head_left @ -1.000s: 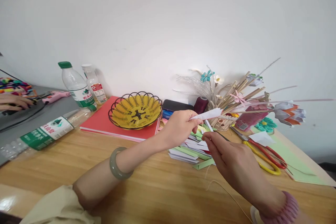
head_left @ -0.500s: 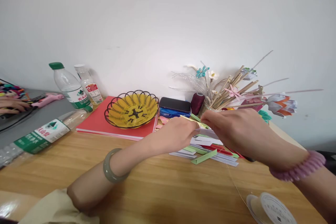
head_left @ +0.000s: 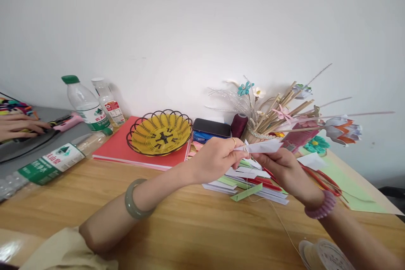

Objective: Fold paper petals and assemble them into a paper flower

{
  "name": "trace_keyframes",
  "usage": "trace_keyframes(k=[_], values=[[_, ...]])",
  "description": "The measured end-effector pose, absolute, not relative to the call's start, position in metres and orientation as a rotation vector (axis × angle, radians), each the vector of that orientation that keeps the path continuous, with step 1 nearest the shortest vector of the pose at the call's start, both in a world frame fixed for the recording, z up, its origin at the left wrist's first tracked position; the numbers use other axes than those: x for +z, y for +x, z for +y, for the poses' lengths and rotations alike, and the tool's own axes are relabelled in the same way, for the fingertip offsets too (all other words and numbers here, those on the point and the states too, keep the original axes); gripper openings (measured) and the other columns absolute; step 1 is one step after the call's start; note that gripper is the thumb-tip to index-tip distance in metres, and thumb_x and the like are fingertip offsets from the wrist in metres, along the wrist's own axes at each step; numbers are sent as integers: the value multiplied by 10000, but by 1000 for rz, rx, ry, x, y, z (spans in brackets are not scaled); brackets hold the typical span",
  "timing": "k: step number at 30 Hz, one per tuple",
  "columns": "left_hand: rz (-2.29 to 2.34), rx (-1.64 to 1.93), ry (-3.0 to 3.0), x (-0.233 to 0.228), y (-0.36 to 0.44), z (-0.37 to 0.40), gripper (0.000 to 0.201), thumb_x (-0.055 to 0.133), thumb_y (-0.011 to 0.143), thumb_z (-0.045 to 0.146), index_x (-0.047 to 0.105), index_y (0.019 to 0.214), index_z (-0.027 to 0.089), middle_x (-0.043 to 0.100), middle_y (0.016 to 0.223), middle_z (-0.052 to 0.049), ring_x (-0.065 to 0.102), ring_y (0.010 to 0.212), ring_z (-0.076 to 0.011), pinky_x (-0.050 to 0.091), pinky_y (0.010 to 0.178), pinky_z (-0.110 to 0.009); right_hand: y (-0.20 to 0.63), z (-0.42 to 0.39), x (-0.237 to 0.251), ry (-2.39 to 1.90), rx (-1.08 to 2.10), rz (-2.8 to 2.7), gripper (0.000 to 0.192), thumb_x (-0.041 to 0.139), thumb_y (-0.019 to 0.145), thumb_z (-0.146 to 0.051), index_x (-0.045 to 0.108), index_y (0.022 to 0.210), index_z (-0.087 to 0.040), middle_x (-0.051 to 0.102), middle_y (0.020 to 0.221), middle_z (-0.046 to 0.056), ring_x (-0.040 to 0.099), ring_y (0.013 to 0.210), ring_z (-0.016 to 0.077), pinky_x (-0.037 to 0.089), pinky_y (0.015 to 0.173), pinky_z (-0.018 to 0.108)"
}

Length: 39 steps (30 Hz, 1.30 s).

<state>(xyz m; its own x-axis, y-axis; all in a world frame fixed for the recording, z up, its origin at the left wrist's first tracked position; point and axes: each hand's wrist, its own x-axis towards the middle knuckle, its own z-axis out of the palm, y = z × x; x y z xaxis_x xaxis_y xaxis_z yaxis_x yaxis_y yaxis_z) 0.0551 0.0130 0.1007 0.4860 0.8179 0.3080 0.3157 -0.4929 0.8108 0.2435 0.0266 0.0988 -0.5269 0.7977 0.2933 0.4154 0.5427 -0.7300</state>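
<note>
My left hand (head_left: 211, 160), with a green bangle on its wrist, pinches one end of a folded white paper piece (head_left: 265, 147). My right hand (head_left: 286, 173) grips the same piece from below, its fingers closed near the middle. Thin thread (head_left: 284, 224) hangs below the hands and runs across the table to a spool (head_left: 327, 255) at the lower right. Whether it is wound on the paper is too fine to tell. Beneath both hands lies a pile of folded paper strips (head_left: 247, 192) in white, green and red.
Behind are a yellow basket (head_left: 161, 135) on red paper (head_left: 110, 145), a black phone (head_left: 211, 127), a maroon thread cone (head_left: 239, 125) and flowers with sticks (head_left: 281, 109). Red-handled scissors (head_left: 327, 181) lie right. Plastic bottles (head_left: 52, 163) and another person's hand (head_left: 22, 126) are left.
My right hand has dropped and turned, drawing back rightward from above the left hand to grip the white paper piece. The scissors and green paper behind it now show. My left hand stays nearly in place.
</note>
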Motion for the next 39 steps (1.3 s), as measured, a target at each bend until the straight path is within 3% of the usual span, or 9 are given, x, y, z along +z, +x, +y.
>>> trace_keyframes(k=[6,12,17,20,24,26,31,35,39], values=[[1093,1102,1977,97,62,8,269,409,869,279,445,626,170,446,546,53,391,507,-77,288,505,-193,228,5,86,-1109,536,-1987,264,449,866,-354,645,812,-185,605,660,7,534,638,149,419,556,241],[1174,1167,1861,97,64,12,255,373,873,311,482,688,173,485,602,35,444,566,-95,315,509,-194,216,3,90,-1136,222,-2103,247,378,903,-311,558,784,-191,573,608,-12,477,517,111,377,499,217],[1326,1033,1870,92,56,23,164,394,852,290,511,883,178,581,710,2,524,631,-126,362,534,-210,219,0,99,-1067,-461,-2503,223,329,858,-143,504,725,-183,499,505,-17,414,419,117,216,423,243],[1321,927,2053,89,52,25,146,398,846,258,521,837,178,594,700,-6,543,624,-138,364,542,-226,223,-2,114,-893,-725,-2667,259,305,785,-40,517,731,-179,528,543,5,440,446,129,169,440,264],[1137,672,2182,94,49,23,122,441,827,239,538,802,169,600,639,-5,551,591,-139,350,522,-228,229,16,137,-1012,-453,-2764,228,351,779,-105,530,672,-195,520,506,1,406,420,125,144,434,271],[1016,564,2155,102,46,21,96,461,817,234,529,805,166,584,607,7,541,590,-129,347,519,-219,234,30,142,-1030,-300,-2769,242,366,827,-191,553,673,-201,512,487,-18,410,419,112,209,439,250],[637,578,1878,110,42,21,63,491,807,205,441,792,171,512,581,46,483,598,-86,367,575,-199,240,47,115,-978,1055,-2318,293,490,804,-424,620,711,-178,559,611,-2,470,535,117,358,493,240],[719,862,1607,98,52,25,95,486,813,239,420,790,174,462,555,66,378,477,-54,301,485,-184,232,36,81,-1046,973,-2070,390,372,851,-471,569,708,-167,283,442,-70,267,401,88,241,389,231],[985,1120,1569,83,64,25,104,472,807,266,436,770,176,480,588,52,421,516,-69,319,487,-182,219,20,74,-1115,804,-1952,297,407,869,-407,573,768,-182,509,614,-10,427,542,114,343,494,244]])
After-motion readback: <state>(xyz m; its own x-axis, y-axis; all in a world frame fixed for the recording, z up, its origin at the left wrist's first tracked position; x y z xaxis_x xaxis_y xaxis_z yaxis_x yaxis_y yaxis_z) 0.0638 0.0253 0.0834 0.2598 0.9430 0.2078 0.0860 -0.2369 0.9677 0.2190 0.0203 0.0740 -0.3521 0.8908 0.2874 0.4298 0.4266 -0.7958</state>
